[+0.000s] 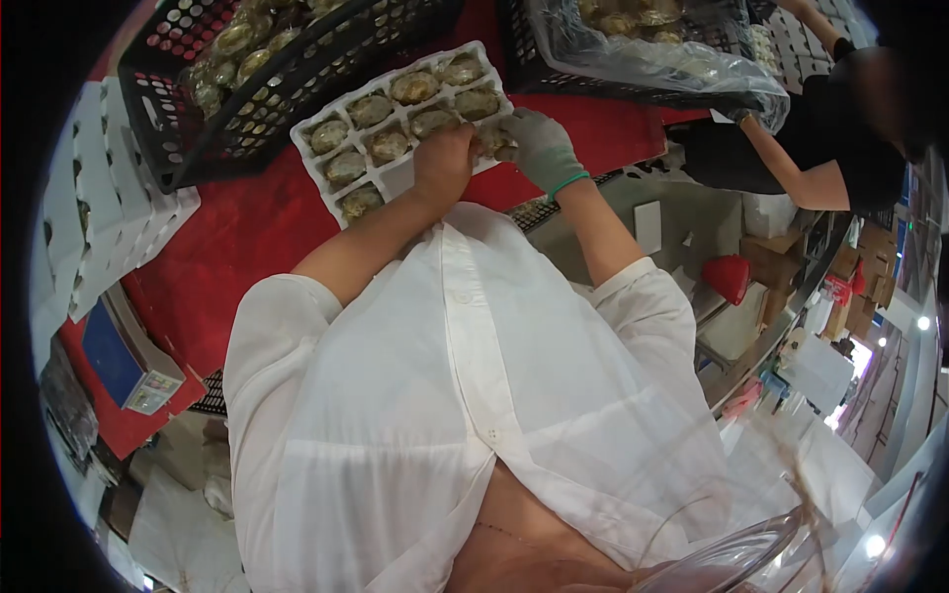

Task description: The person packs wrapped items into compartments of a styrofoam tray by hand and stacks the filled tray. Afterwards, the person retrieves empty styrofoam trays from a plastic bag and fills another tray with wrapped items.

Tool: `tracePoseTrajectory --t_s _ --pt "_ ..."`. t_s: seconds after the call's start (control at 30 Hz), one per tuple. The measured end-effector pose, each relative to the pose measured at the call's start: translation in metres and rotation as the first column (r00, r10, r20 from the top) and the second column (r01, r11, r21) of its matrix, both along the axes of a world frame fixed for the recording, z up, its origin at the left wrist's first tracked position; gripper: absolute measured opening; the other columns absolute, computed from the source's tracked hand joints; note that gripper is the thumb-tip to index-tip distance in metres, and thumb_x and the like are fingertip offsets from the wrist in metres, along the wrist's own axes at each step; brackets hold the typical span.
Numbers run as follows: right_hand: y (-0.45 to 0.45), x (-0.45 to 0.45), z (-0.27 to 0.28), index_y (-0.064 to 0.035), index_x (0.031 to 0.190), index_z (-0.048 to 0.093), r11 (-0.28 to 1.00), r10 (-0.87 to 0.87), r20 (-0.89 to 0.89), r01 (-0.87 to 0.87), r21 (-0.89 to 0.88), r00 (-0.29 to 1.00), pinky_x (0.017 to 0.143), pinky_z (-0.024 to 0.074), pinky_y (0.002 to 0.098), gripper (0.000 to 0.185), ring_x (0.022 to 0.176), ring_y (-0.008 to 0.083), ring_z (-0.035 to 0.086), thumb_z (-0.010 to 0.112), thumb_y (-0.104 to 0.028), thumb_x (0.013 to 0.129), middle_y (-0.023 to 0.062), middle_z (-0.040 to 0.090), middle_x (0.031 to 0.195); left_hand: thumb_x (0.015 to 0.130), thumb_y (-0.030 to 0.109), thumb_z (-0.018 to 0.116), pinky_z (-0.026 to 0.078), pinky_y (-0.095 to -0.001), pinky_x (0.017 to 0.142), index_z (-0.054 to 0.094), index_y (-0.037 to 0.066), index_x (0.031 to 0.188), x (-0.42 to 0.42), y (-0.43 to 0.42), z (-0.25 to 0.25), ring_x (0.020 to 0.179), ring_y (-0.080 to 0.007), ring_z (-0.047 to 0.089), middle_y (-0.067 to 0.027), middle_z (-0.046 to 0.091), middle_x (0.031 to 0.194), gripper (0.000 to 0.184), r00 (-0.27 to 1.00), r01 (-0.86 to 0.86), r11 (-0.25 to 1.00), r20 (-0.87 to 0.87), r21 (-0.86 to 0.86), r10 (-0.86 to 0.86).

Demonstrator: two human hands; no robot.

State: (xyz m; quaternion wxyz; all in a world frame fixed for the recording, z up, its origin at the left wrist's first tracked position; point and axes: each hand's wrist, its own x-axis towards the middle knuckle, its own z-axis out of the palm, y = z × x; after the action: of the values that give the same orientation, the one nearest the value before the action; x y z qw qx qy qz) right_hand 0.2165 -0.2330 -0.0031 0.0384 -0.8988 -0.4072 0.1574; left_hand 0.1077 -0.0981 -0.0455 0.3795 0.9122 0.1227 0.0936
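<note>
A white molded tray (403,176) with compartments lies tilted on the red surface. In most visible pockets sits a brownish, egg-shaped piece in clear plastic wrap (415,88). At the tray's near right side, my right hand (539,148), in a grey-green glove, pinches one plastic-wrapped oval piece (491,141). My bare left hand (443,166) is closed, its fingertips against the same piece from the other side. Below my left wrist one pocket shows bare white. My hands partly hide the nearest pockets.
Black perforated crates (163,119) with more wrapped pieces stand left and behind; another crate (633,74) is lined with clear plastic. White trays (94,198) are stacked at left, near a blue box (124,356). A co-worker in black (781,163) stands at right.
</note>
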Motion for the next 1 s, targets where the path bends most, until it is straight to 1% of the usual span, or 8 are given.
tracePoseTrajectory --t_s 0.2,0.3,0.43,0.5,0.63,0.73,0.93,1.0 --pt "0.008 0.008 0.006 -0.0105 0.098 0.069 0.979 0.188 0.052 -0.183 -0.086 0.981 0.082 0.0522 0.0429 0.029 0.098 0.0302 0.061 0.075 -0.022 0.072 0.0100 0.058 0.110 0.077 0.009 0.068 0.051 -0.0431 0.069 0.060 0.007 0.093 -0.004 -0.004 -0.004 0.082 -0.0331 0.063 -0.0107 0.061 0.088 0.018 0.997 0.030 0.999 0.065 0.016 -0.031" --pt "0.003 0.018 -0.013 -0.0118 0.098 0.069 0.983 0.161 -0.064 -0.166 -0.073 0.985 0.083 0.0517 0.0416 0.027 0.098 0.0301 0.061 0.074 -0.020 0.073 0.0102 0.057 0.110 0.076 0.008 0.068 0.051 -0.0431 0.072 0.060 0.006 0.092 0.004 0.001 -0.005 0.085 -0.0331 0.063 -0.0113 0.060 0.090 0.017 0.991 0.122 0.990 0.053 0.071 -0.126" --pt "0.001 0.021 -0.026 -0.0138 0.097 0.070 0.982 0.166 -0.025 -0.167 -0.085 0.986 0.083 0.0515 0.0411 0.026 0.096 0.0300 0.061 0.073 -0.021 0.073 0.0098 0.056 0.109 0.076 0.006 0.066 0.051 -0.0428 0.074 0.060 0.005 0.091 0.013 -0.002 -0.007 0.088 -0.0330 0.063 -0.0116 0.060 0.091 0.016 0.983 0.178 0.976 -0.062 0.126 -0.171" --pt "0.003 0.023 -0.020 -0.0136 0.096 0.069 0.998 0.068 -0.193 -0.065 0.021 0.979 0.081 0.0518 0.0416 0.026 0.094 0.0299 0.062 0.074 -0.024 0.072 0.0100 0.057 0.107 0.076 0.005 0.064 0.051 -0.0430 0.074 0.061 0.005 0.090 0.013 0.001 -0.005 0.088 -0.0329 0.063 -0.0116 0.061 0.091 0.014 0.983 0.182 0.978 -0.026 0.097 -0.180" --pt "0.009 0.014 -0.008 -0.0120 0.095 0.069 0.991 -0.074 -0.288 0.102 0.083 0.955 0.079 0.0520 0.0417 0.029 0.094 0.0293 0.062 0.075 -0.025 0.070 0.0097 0.058 0.105 0.077 0.004 0.062 0.052 -0.0431 0.075 0.060 0.005 0.092 0.015 0.004 -0.002 0.088 -0.0330 0.063 -0.0118 0.061 0.093 0.015 0.976 0.215 0.976 -0.049 0.032 -0.214" --pt "0.013 0.009 -0.012 -0.0156 0.102 0.068 0.999 -0.039 -0.155 0.042 0.011 0.987 0.078 0.0522 0.0402 0.037 0.094 0.0276 0.062 0.078 -0.025 0.068 0.0072 0.059 0.104 0.077 0.004 0.060 0.052 -0.0441 0.075 0.060 0.006 0.097 0.019 0.004 -0.004 0.088 -0.0340 0.063 -0.0120 0.062 0.094 0.020 0.963 0.264 0.960 -0.075 0.094 -0.257" --pt "0.013 0.006 -0.026 -0.0121 0.093 0.067 0.997 0.023 0.020 -0.022 -0.078 1.000 0.076 0.0527 0.0426 0.025 0.096 0.0291 0.063 0.074 -0.021 0.071 0.0079 0.060 0.108 0.080 0.006 0.055 0.054 -0.0439 0.073 0.061 0.005 0.093 0.021 0.012 -0.003 0.088 -0.0316 0.065 -0.0127 0.064 0.094 0.014 0.966 0.256 0.956 -0.002 0.142 -0.258" --pt "0.011 0.007 -0.032 -0.0099 0.088 0.067 0.994 0.072 0.048 -0.068 -0.082 0.996 0.075 0.0529 0.0442 0.017 0.092 0.0310 0.064 0.070 -0.019 0.074 0.0103 0.063 0.101 0.079 0.005 0.055 0.054 -0.0451 0.072 0.063 0.005 0.095 0.014 0.014 0.006 0.087 -0.0319 0.066 -0.0140 0.067 0.093 0.018 0.935 0.335 0.936 -0.156 0.105 -0.317"
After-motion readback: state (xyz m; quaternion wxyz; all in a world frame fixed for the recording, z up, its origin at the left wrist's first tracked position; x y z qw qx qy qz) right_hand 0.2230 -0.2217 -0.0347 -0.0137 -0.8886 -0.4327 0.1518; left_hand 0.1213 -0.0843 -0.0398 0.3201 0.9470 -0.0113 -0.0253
